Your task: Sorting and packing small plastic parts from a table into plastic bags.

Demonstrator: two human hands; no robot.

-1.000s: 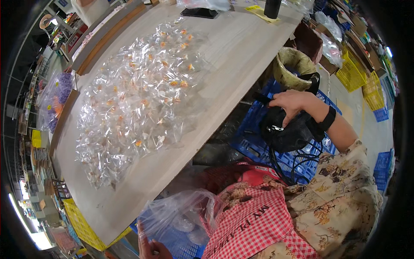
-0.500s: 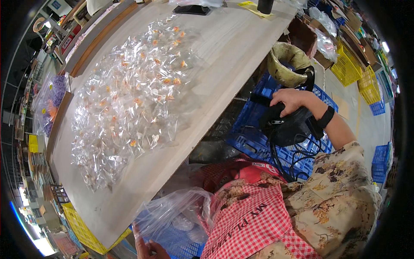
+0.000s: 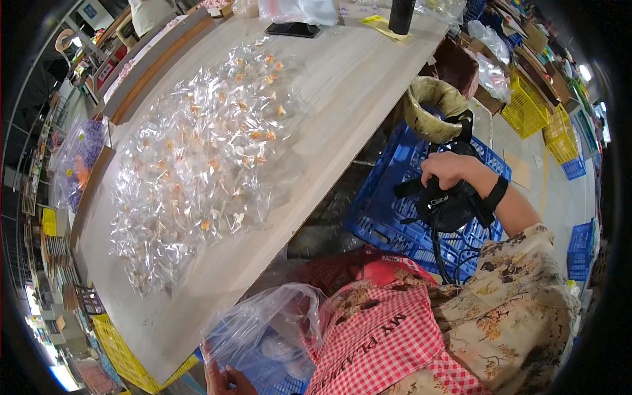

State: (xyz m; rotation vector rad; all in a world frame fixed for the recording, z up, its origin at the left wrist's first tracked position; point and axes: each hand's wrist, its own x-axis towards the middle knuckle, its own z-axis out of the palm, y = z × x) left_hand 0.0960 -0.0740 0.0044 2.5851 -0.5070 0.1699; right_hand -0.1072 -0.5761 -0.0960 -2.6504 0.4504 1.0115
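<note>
My right hand (image 3: 449, 170) is closed around the top of a small black zippered bag (image 3: 444, 204). Dark cables (image 3: 440, 253) hang from this bag over a blue plastic crate (image 3: 378, 217). Low at the left, my left hand (image 3: 227, 380) is at the edge of a large clear plastic bag (image 3: 263, 316), one finger upright against the film and the others curled, partly cut off by the frame. Smaller clear packing shows inside that bag. A broad pile of small clear packets (image 3: 191, 171) with orange-and-white pieces covers much of the table (image 3: 329, 141).
A stained pale bucket (image 3: 428, 118) stands beyond my right hand. On the table's far side are a black phone (image 3: 293, 29), a dark cylinder (image 3: 401, 16) and a yellow paper (image 3: 382, 26). Yellow crates (image 3: 523, 105) stand on the right, with purple bagged goods (image 3: 85, 158) beyond the left edge.
The black bag has turned and sunk slightly over the blue crate, with my right hand still gripping it. My left hand stays at the clear bag. The view has shifted a little.
</note>
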